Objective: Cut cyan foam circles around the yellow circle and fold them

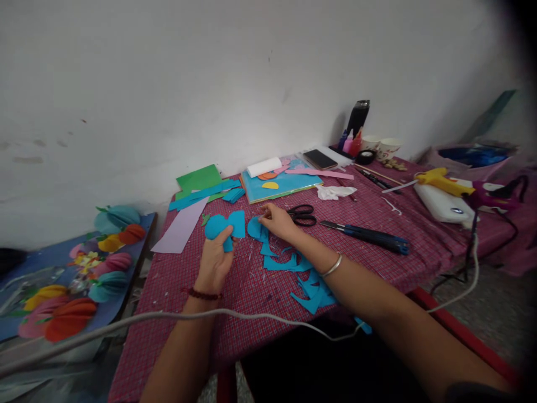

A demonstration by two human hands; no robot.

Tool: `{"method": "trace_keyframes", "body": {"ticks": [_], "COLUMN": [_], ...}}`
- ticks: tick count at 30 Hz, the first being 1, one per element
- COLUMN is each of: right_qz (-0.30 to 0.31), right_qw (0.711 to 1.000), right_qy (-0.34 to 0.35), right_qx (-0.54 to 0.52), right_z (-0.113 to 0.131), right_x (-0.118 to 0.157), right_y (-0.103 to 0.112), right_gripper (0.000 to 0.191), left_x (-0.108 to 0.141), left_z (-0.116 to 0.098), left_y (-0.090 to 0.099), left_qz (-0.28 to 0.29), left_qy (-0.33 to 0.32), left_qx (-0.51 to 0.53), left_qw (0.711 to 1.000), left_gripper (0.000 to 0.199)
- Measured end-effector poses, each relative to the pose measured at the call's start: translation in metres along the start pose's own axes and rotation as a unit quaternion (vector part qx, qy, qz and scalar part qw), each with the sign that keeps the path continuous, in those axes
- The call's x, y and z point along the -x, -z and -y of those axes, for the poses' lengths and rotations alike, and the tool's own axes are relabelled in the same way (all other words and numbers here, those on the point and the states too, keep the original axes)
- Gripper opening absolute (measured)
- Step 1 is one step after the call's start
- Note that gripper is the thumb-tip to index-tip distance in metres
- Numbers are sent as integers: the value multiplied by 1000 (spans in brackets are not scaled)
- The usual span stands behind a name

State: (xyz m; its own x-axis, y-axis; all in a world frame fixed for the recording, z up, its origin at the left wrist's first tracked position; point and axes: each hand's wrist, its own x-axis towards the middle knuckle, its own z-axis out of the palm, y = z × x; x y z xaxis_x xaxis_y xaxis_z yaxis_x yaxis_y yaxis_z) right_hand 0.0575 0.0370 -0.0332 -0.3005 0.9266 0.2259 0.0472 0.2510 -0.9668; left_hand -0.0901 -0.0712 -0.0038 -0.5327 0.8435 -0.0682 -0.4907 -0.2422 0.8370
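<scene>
Blue paper pieces (217, 225), one with a rounded outline and one with straight edges, are pinched between the thumb and fingers of my left hand (218, 254). To the right, my right hand (277, 219) has its fingers closed at a rounded blue piece (254, 228) beside the scraps; whether it grips the piece or only touches it is hard to tell. Blue offcuts (311, 291) lie scattered under and beside my right forearm. Black-handled scissors (302, 215) rest just beyond my right hand, with a blue utility knife (373, 237) farther right.
On the checked tablecloth (247, 313) are green sheets (199, 178), lilac paper (180, 226), a phone (320, 159), a bottle (358, 118) and a yellow glue gun (440, 180). A white cable (251, 314) crosses in front of my left forearm. Paper pumpkins (70, 318) sit on a board at left.
</scene>
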Motion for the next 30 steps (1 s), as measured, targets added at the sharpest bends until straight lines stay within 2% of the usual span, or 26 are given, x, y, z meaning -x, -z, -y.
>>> {"method": "trace_keyframes", "body": {"ticks": [2,4,6,8,12,17,20,22,24,26,28,30], "right_qz": [9,58,126,154,89,70,59,36,25,68,131,166], "right_qw": [999,995,982,974,994,997,996,994,991,989,984,977], "right_qy": [37,47,14,-21,-33,-8,23,70,123,131,91,52], "right_qx": [-6,-63,-139,-163,-61,24,59,70,51,-11,-81,-121], "right_z": [8,18,25,27,13,-4,3,16,30,40,43,40], "right_x": [5,12,18,21,13,1,6,15,25,35,41,43], "right_y": [-3,-9,-15,-20,-19,-10,-8,-9,-13,-18,-25,-30], "right_gripper": [18,19,24,24,14,17,5,12,11,6,7,7], "left_x": [2,5,8,11,13,11,10,10,10,11,12,13], "left_z": [3,6,9,11,11,6,5,6,7,8,8,9], "left_y": [-1,-3,-6,-7,-9,-10,-10,-8,-7,-6,-6,-7], "left_qz": [-9,-9,3,18,17,29,23,27,31,29,23,25], "left_qy": [16,27,37,53,87,113,125,122,116,113,116,112], "left_qx": [-2,-7,-13,-18,3,45,46,38,21,7,-5,-19], "left_qw": [1000,1000,999,998,996,992,991,991,993,993,993,993], "left_gripper": [29,29,27,24,16,43,48,50,51,50,48,46]}}
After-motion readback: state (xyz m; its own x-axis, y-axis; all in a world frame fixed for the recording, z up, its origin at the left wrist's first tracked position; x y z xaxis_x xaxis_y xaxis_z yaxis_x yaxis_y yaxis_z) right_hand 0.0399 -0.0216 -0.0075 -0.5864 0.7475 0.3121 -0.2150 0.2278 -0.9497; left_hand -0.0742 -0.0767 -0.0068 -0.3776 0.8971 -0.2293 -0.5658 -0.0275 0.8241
